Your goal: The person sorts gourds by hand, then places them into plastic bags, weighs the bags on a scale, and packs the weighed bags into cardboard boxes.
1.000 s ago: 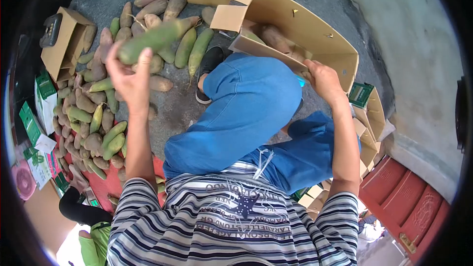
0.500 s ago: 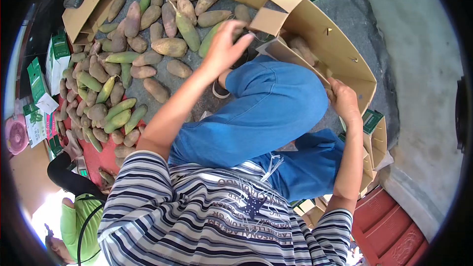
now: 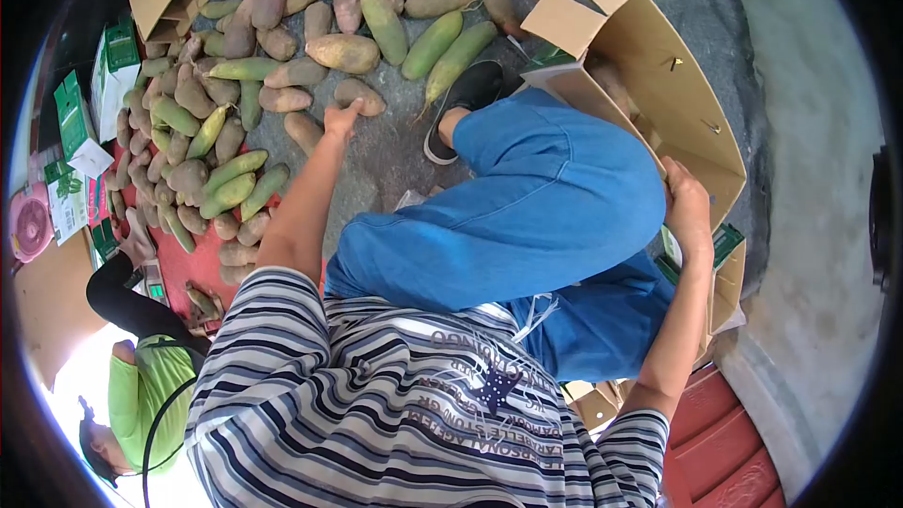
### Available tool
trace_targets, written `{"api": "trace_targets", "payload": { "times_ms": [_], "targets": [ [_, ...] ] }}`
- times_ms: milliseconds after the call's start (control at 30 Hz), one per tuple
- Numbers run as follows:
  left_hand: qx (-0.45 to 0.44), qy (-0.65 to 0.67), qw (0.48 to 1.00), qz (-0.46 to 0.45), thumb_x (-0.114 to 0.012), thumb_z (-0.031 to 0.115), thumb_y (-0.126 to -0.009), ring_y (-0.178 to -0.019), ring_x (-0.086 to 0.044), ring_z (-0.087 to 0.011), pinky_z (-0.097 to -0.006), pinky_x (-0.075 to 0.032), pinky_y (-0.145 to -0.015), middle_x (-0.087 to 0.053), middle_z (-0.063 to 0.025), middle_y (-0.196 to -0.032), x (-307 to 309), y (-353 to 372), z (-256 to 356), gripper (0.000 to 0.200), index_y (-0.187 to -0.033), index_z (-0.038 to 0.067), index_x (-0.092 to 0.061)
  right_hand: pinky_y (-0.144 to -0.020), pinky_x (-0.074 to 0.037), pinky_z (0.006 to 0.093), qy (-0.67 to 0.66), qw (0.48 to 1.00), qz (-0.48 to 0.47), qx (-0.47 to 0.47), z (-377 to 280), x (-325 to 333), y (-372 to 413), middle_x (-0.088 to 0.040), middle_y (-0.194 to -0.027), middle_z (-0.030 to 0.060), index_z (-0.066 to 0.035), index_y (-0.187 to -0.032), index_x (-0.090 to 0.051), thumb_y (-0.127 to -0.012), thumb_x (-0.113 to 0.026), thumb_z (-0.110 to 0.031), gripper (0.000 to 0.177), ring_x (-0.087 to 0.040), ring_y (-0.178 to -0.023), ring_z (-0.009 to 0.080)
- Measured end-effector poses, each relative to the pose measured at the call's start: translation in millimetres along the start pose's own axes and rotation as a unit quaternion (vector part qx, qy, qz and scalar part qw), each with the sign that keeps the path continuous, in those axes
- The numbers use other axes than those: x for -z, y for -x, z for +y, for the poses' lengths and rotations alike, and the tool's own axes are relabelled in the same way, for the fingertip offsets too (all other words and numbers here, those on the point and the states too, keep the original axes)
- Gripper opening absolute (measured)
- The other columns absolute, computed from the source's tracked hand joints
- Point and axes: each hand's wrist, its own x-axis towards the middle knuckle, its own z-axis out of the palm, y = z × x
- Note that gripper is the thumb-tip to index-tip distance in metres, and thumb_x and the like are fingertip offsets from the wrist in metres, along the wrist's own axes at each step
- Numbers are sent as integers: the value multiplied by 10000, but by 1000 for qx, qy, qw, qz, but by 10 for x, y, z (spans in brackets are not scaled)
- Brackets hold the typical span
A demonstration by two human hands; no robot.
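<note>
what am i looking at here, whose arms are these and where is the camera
There is no machine here, just a person with two bare hands. The one camera sits on their head and looks down past their striped shirt and blue trousers. The left hand reaches to a root among many brown and green roots on the ground; I cannot tell if it grips it. The right hand holds the edge of an open box.

Roots (image 3: 282, 75) left of box (image 3: 677, 94)
</note>
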Motion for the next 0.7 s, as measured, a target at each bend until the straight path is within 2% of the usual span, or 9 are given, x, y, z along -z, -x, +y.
{"api": "trace_targets", "payload": {
  "times_ms": [100, 200, 333, 400, 500, 600, 667, 700],
  "targets": [
    [109, 81, 991, 6, -744, 355, -750, -951, -595, -305, -402, -502, -718, -568, -173, -1157, -124, -134, -39, 666, -1200, -69, -497, -740, -474, 429, 6, 1000, -3, -14, -38, 22, -18, -609, -972, 153, -73, -1065, -566, -798, -589, -52, 268, -590, -884, 360],
    [124, 90, 988, -8, -756, 344, -740, -907, -596, -272, -384, -498, -682, -580, -153, -1127, -278, -230, -17, 632, -1165, -59, -518, -739, -476, 430, 6, 1000, 2, -8, -2, -5, -9, -609, -972, 154, -69, -1060, -568, -808, -586, -59, 253, -590, -883, 360],
    [148, 111, 983, 14, -731, 310, -756, -873, -596, -242, -356, -490, -707, -595, -126, -1093, -369, -195, 147, 529, -1118, -28, -542, -739, -476, 430, -12, 1000, 4, -9, -46, 15, -17, -609, -976, 155, -67, -1055, -569, -810, -579, -55, 246, -589, -884, 361],
    [141, 150, 978, 31, -710, 288, -768, -864, -598, -228, -337, -485, -730, -599, -124, -1084, -421, 168, 330, 485, -1107, -16, -545, -740, -476, 430, -9, 1000, 1, -10, -49, 23, 3, -608, -979, 155, -67, -1058, -567, -806, -575, -48, 253, -590, -886, 362],
    [108, 182, 971, -107, -679, 373, -780, -846, -570, -180, -280, -477, -658, -590, -82, -1055, -427, 604, 471, 532, -1147, 21, -523, -743, -476, 431, 7, 1000, -10, -8, -26, 27, -12, -606, -982, 156, -69, -1074, -560, -800, -566, -33, 276, -590, -889, 364],
    [-185, 191, 949, -171, -721, 249, -743, -977, -588, -205, -337, -482, -821, -597, -135, -1100, -462, 1322, 1029, 588, -1201, -35, -486, -747, -476, 434, 14, 1000, 6, -1, 14, -3, 8, -605, -983, 162, -71, -1093, -552, -795, -560, -21, 302, -589, -893, 367],
    [-425, 187, 870, -167, -737, 240, -723, -1033, -572, -207, -332, -468, -872, -584, -141, -1134, -590, 1687, 1456, 653, -1241, -40, -453, -748, -477, 436, 0, 1000, 21, 7, 23, -34, 8, -605, -983, 166, -72, -1103, -548, -794, -559, -17, 314, -589, -894, 369],
    [-508, 133, 838, -149, -740, 227, -706, -1045, -564, -233, -338, -458, -896, -559, -157, -1162, -610, 1975, 1741, 677, -1252, -35, -439, -751, -479, 438, 4, 1000, 26, 9, 22, -40, 10, -606, -985, 169, -72, -1100, -552, -798, -562, -24, 306, -590, -890, 370]
  ]
}}
